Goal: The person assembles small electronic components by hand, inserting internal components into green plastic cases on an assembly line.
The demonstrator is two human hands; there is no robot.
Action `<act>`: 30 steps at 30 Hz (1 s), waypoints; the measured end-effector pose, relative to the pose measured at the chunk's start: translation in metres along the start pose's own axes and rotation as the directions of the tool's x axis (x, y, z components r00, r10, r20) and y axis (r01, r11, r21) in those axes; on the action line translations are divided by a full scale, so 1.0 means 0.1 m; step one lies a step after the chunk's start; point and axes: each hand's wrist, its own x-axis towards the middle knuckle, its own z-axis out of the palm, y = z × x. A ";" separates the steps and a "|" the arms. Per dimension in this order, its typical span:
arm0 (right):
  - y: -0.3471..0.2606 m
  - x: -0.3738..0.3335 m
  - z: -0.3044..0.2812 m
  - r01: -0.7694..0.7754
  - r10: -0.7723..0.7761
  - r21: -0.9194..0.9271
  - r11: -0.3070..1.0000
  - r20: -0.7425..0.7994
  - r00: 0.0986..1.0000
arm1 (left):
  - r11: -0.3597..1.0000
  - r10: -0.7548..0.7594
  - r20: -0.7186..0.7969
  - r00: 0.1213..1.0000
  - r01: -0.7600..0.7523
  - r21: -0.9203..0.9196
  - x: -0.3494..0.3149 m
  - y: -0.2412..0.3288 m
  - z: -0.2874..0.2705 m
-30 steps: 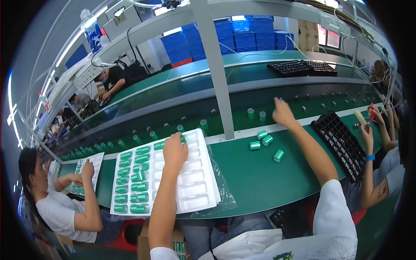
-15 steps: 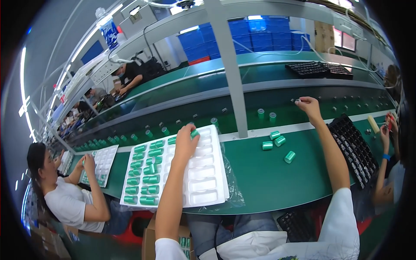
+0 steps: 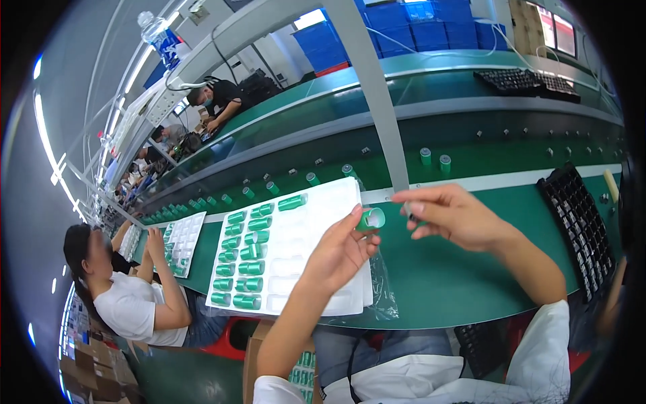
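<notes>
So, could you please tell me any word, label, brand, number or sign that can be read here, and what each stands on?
No text can be read.
Blue label on the bottle at upper left: pale marks, too blurred to read.
Green cylinder in the left hand: no lettering can be made out.
White tray: none seen.
Blue bins: none can be made out.

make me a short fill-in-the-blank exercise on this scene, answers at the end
1. The left hand holds a cylinder coloured ____.
2. The white moulded tray lies to the ____ of the black compartment tray.
3. Just right of the metal post, the number of green cylinders standing upright on the belt is ____.

Missing words: green; left; two
</notes>
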 end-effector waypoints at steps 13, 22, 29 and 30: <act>0.12 -0.23 0.14 0.526 -0.495 -0.764 0.373 0.316 0.810 | 0.993 0.107 -0.159 0.981 -0.114 -0.032 -0.24 -0.61 0.30; 0.11 -0.23 0.12 0.564 -0.485 -0.816 0.125 0.446 0.752 | 0.991 0.102 -0.151 0.983 -0.113 -0.067 -0.18 -0.69 0.22; 0.27 -0.22 0.10 0.555 -0.419 -0.814 0.172 0.449 0.789 | 0.869 0.322 -0.109 0.940 -0.248 0.427 -0.24 -0.75 0.09; 0.31 -0.23 0.11 0.589 -0.441 -0.792 0.160 0.476 0.761 | 0.876 0.305 -0.079 0.949 -0.247 0.414 -0.22 -0.77 0.16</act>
